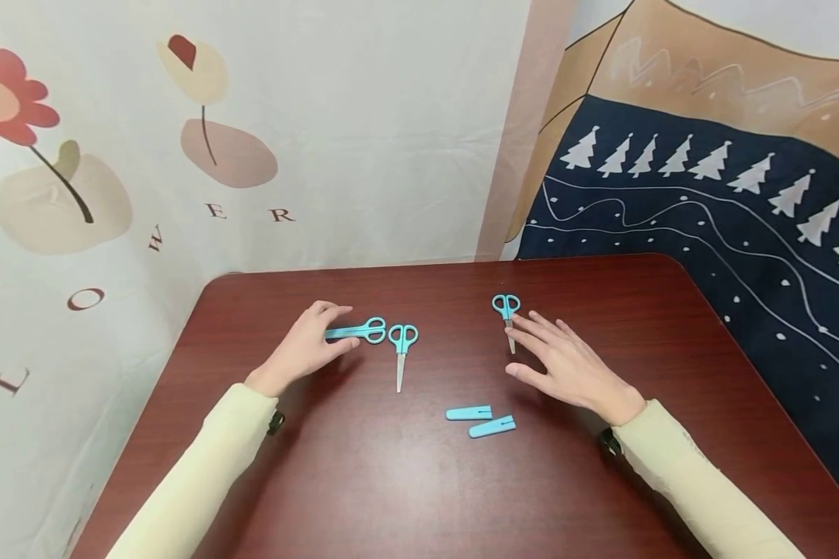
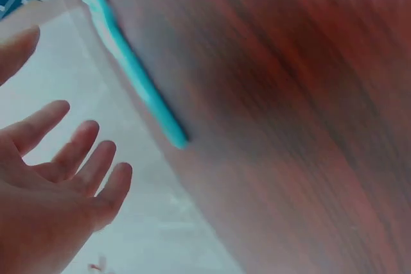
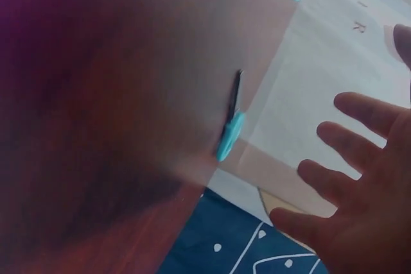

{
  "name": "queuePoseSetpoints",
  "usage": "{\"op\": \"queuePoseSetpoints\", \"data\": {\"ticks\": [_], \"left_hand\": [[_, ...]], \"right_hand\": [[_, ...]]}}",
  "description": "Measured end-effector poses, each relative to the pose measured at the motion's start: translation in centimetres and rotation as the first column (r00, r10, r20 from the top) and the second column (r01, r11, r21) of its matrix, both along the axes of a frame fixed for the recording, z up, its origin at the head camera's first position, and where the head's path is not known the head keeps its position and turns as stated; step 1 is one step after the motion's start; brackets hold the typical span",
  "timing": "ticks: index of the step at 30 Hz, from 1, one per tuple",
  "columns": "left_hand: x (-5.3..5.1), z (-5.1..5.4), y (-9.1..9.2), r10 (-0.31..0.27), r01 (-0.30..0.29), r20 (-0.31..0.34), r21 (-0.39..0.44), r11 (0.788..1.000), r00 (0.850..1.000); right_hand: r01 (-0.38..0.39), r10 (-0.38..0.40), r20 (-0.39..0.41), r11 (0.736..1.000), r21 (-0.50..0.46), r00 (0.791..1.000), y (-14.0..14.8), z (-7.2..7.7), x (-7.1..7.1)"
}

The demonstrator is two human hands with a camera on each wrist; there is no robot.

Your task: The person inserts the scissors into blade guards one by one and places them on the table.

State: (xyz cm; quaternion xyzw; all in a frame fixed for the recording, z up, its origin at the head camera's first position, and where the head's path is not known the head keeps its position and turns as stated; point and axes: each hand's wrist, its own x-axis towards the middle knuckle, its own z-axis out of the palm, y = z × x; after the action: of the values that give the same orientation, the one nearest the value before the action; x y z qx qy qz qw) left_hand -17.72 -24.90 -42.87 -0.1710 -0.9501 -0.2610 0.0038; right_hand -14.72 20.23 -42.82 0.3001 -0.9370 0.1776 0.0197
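Fingers apart, gripping nothing, the left hand [image 1: 306, 343] has sheathed scissors [image 1: 355, 331] at three o'clock, the right hand [image 1: 568, 365] bare-bladed scissors [image 1: 508, 314] at ten o'clock. Probably light, stiff; best pinched by the handles.

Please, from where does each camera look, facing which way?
Head: worn on the head, faces forward and down at the table; left hand, right hand and sleeves show.
Left wrist: on that wrist, facing across at capped scissors; left hand shows.
Right wrist: on that wrist, facing across at uncapped scissors; both hands show.
Head and right wrist share those uncapped scissors.
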Motion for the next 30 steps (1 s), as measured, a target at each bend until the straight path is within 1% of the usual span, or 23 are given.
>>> {"op": "queuePoseSetpoints", "data": {"ticks": [4,8,13,17,21,24,27,30], "left_hand": [[1.7,0.7,1.4,-0.016,0.017,-0.037,0.036,0.999,0.999],[3.3,1.1,2.6,-0.027,0.029,-0.039,0.061,0.998,0.999],[5.1,1.4,3.6,-0.040,0.042,-0.037,0.069,0.997,0.999],[6.2,1.3,4.1,-0.076,0.079,-0.054,0.071,0.994,0.996],[6.9,1.0,4.4,-0.119,0.125,-0.100,0.059,0.990,0.988],[7.2,0.6,4.6,-0.144,0.151,-0.137,0.047,0.987,0.980],[7.5,0.3,4.9,-0.167,0.175,-0.161,0.039,0.984,0.973],[7.7,0.2,5.1,-0.186,0.194,-0.170,0.031,0.980,0.968]], "right_hand": [[-0.037,0.037,0.014,0.999,0.011,0.999,0.1,0.0,-1.8],[-0.066,0.065,0.037,0.997,0.046,0.997,0.0,-0.5,-3.5],[-0.065,0.055,0.112,0.994,0.087,0.992,-0.3,-0.9,-5.1],[-0.075,0.057,0.172,0.992,0.101,0.984,-0.4,-1.1,-6.2],[-0.079,0.055,0.205,0.991,0.110,0.977,-0.4,-1.5,-7.1],[-0.072,0.044,0.225,0.991,0.117,0.973,-0.3,-1.6,-7.6],[-0.056,0.022,0.256,0.991,0.124,0.967,-0.1,-1.6,-7.8],[-0.044,0.008,0.280,0.991,0.124,0.960,0.2,-1.7,-7.8]]}}
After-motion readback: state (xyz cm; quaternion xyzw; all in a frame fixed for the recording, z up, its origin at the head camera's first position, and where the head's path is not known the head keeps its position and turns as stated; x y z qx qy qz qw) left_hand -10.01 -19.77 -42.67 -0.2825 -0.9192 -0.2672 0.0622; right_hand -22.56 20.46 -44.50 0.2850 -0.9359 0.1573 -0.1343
